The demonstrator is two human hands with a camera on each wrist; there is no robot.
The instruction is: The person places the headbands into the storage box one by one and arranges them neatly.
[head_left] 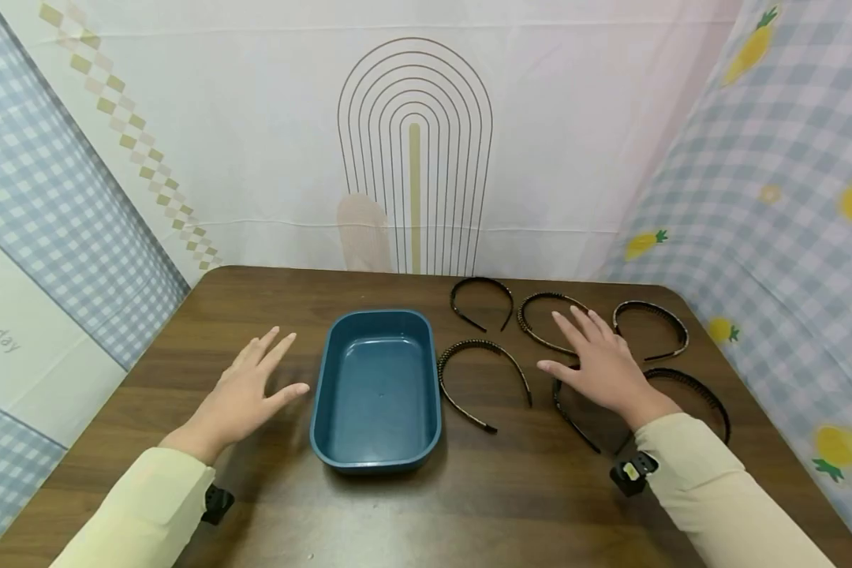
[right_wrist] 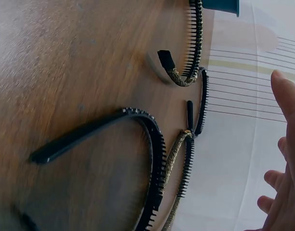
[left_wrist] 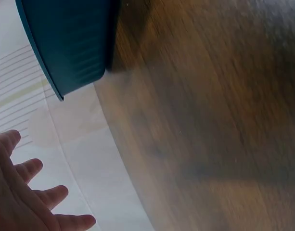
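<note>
pale cloth [head_left: 554, 142] printed with a line-drawn arch hangs beyond both hands, with checked cloth [head_left: 767, 268] to either side. beneath the hands spreads a brown wood-grain worktop [head_left: 412, 521]. the left hand [head_left: 244, 394] hovers, fingers spread and thumb apart; just beside its thumb sits a deep blue tray [head_left: 379, 394]. the right hand [head_left: 603, 363] is spread too, thumb held away from the fingers, above a dark headband [head_left: 573, 424] it partly hides. between that hand and the tray lies a beaded headband [head_left: 477, 342]; whether it touches the tray, i cannot tell. by the right fingertips is a gold-trimmed headband [head_left: 547, 295], and farther off, inward, a slim black headband [head_left: 481, 279]. outward of the fingers rests a patterned headband [head_left: 653, 304]; nearer the wrist, a toothed headband [head_left: 703, 386].
</note>
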